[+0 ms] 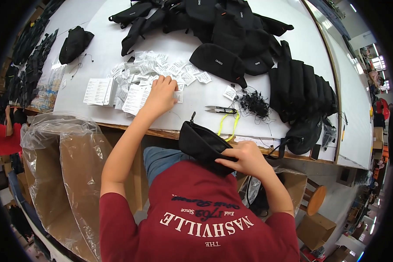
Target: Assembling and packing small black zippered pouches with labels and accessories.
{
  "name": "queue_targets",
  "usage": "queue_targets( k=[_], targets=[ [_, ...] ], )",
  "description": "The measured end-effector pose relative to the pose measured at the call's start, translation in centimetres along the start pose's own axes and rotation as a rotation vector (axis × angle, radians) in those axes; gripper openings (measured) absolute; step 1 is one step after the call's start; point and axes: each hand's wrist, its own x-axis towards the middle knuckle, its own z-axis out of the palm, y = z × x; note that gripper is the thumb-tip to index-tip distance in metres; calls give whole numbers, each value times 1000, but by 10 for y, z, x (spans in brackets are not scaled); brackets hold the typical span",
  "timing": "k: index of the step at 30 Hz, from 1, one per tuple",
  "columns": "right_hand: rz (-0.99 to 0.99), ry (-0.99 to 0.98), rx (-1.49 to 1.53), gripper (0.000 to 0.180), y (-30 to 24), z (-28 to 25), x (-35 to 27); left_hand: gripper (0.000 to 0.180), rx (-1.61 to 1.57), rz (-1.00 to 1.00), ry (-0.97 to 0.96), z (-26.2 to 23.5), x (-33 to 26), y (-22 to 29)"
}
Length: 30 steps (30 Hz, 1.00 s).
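Note:
My right hand (pixel 247 158) grips the rim of a small black zip pouch (pixel 201 144) between thumb and fingers. The pouch hangs tilted over my lap by the table's front edge, its mouth spread apart. My left hand (pixel 160 97) reaches onto the table, fingertips on a loose heap of small white printed paper slips (pixel 149 65). Its thumb stands apart from the fingers, and nothing shows lifted in it. Beside that hand lie folded white leaflets (pixel 134 101), with a thicker leaflet stack (pixel 99 91) to their left.
Black thread snips (pixel 221 109) with a yellow cord (pixel 223 126) lie near a tangle of black strings (pixel 254 105). Several black pouches (pixel 218 63) are heaped at the back; more are lined up right (pixel 299 87). A plastic-lined carton (pixel 46 174) stands left below the table.

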Motion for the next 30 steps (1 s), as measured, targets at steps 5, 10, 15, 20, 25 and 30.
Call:
queue_targets(
  k=[5,10,15,20,25,30],
  targets=[
    [-70,26,-170,26,1,-16,13,19,-505,-78,181,-36,7,38],
    [-107,-7,-337,29,3,-31,33,15,-473,351,244,-67,-10,95],
    [-90,214,-277,19,-7,-45,50,33,-611,61,575,-51,-27,85],
    [-38,461,-140,17,-19,-26,65,63,-2238,-429,192,-5,-51,104],
    [251,814,409,10,-29,3,57,40,-2228,-606,285,-17,-34,110],
    [435,653,659,19,-22,35,39,39,-2191,-563,281,-7,-37,104]
  ],
)
